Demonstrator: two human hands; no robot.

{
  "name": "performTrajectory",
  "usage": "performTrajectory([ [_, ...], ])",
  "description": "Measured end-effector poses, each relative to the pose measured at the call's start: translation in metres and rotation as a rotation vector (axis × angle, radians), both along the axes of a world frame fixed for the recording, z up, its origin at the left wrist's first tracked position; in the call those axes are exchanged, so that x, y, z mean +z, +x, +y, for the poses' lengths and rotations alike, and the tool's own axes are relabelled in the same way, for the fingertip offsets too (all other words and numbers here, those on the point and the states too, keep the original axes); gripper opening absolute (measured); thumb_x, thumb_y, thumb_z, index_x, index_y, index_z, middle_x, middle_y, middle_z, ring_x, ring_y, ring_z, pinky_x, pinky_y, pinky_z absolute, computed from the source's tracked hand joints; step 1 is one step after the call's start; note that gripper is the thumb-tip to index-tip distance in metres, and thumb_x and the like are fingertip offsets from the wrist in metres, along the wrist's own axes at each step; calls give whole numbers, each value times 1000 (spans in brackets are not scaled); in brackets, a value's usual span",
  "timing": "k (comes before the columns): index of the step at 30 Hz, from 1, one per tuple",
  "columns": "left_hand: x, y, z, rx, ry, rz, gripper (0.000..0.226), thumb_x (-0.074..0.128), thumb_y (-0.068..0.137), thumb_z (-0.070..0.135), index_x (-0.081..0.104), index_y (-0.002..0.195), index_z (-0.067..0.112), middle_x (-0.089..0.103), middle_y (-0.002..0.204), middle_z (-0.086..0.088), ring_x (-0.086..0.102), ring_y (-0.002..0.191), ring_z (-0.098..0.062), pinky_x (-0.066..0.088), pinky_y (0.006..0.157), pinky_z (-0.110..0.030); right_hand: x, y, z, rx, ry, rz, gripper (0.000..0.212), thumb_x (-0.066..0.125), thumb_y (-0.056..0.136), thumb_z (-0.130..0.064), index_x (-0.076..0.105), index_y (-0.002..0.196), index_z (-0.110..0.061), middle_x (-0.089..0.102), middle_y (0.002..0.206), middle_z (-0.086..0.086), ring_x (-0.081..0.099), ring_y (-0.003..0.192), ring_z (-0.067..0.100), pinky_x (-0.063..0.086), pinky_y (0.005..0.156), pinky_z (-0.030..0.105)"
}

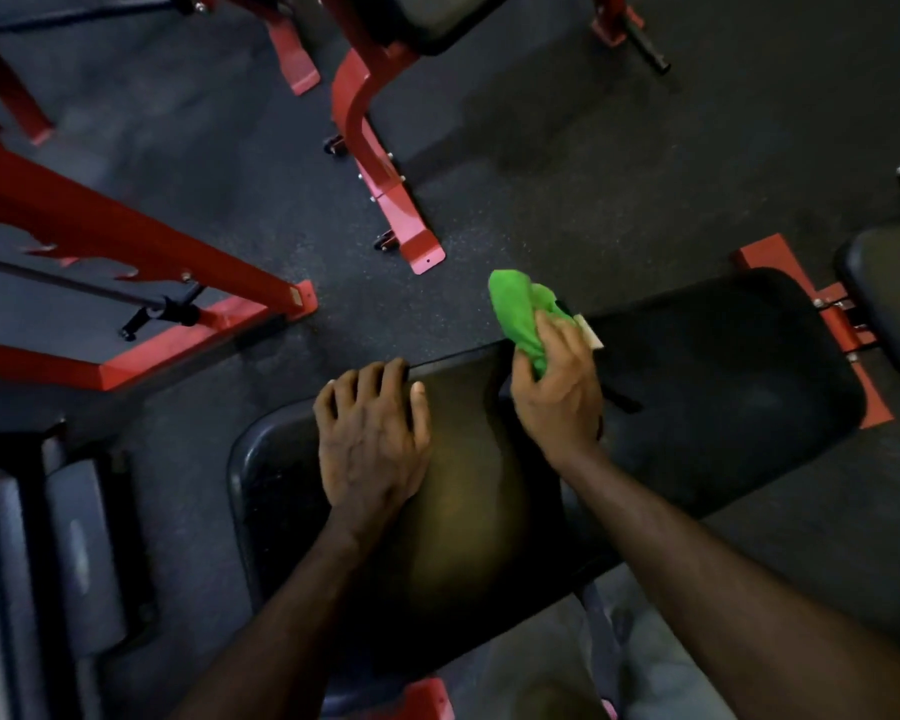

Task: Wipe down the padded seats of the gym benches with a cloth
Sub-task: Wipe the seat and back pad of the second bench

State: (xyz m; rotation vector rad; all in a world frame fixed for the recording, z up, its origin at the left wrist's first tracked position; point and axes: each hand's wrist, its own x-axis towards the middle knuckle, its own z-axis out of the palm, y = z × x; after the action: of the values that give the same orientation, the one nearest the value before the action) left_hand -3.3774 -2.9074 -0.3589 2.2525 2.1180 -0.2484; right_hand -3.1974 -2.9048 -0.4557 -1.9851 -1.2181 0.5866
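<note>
A long black padded bench seat (pixel 707 376) runs from lower left to right across the view. My left hand (pixel 372 439) rests on the pad's near part, its fingers hooked over the far edge. My right hand (pixel 559 392) grips a bright green cloth (pixel 523 314) at the pad's far edge, near its middle. Part of the cloth sticks out past my fingers, over the floor.
Red steel frames stand around: a rack (pixel 141 283) at left and another bench's leg (pixel 385 168) at top centre. More black pads sit at far right (pixel 889 298) and lower left (pixel 79 553). Dark rubber floor (pixel 567 174) lies between them.
</note>
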Motion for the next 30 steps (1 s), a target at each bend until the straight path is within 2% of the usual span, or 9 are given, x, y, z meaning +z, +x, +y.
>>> performTrajectory([
  [5,-1,1,-1,-22,17,-17,38,37,103,47,56,130,29,62,127,1,52,119,-24,35,108,-45,25,-16,-35,475,136,-16,60,56,92,-25,51,151,-17,52,152,13,45,144,30,32,123,45],
  [8,1,2,1,-2,3,-70,40,37,101,47,58,130,30,63,126,2,54,118,-22,36,109,-43,13,7,-22,388,71,-43,58,54,92,-31,56,146,-9,56,149,11,50,141,29,37,120,46],
  [12,16,-13,8,53,11,-424,35,45,97,36,64,125,24,65,123,2,58,114,-17,43,106,-44,35,-36,-16,134,-107,79,60,52,89,-30,57,145,-8,53,149,17,45,142,35,31,123,46],
  [15,41,-47,13,108,62,-443,28,51,94,28,72,109,19,71,112,-3,64,103,-22,46,102,-43,57,-73,-42,373,38,53,60,55,89,-25,54,149,-17,51,152,13,43,146,30,30,124,45],
  [18,56,-96,9,333,22,-472,21,57,98,23,74,111,24,71,117,1,63,103,-14,45,101,-36,60,-67,-42,533,119,13,57,61,92,-21,56,148,-15,54,151,10,46,144,25,32,123,42],
  [21,57,-136,3,761,-181,-919,22,56,100,22,76,106,27,72,119,3,64,107,-12,50,102,-36,72,-77,-31,273,-21,180,49,68,90,-15,62,138,-8,59,144,14,52,138,32,35,121,43],
  [23,59,-143,-3,920,-225,-1200,23,58,99,20,78,111,23,75,116,0,69,107,-19,55,93,-35,87,-114,-42,229,33,147,49,62,90,-15,62,138,-6,59,142,18,50,139,35,33,122,46],
  [27,56,-143,-11,916,-230,-1350,28,53,100,12,76,114,20,75,118,-5,69,110,-21,55,94,-34,97,-139,-74,658,254,46,56,58,92,-19,55,148,-15,52,152,9,45,144,24,29,124,38],
  [30,51,-145,-8,925,-240,-1370,26,57,99,17,76,116,19,77,115,-3,70,112,-21,53,103,-38,87,-125,-50,511,203,64,54,61,91,-19,59,144,-11,55,150,8,50,142,25,33,123,39],
])
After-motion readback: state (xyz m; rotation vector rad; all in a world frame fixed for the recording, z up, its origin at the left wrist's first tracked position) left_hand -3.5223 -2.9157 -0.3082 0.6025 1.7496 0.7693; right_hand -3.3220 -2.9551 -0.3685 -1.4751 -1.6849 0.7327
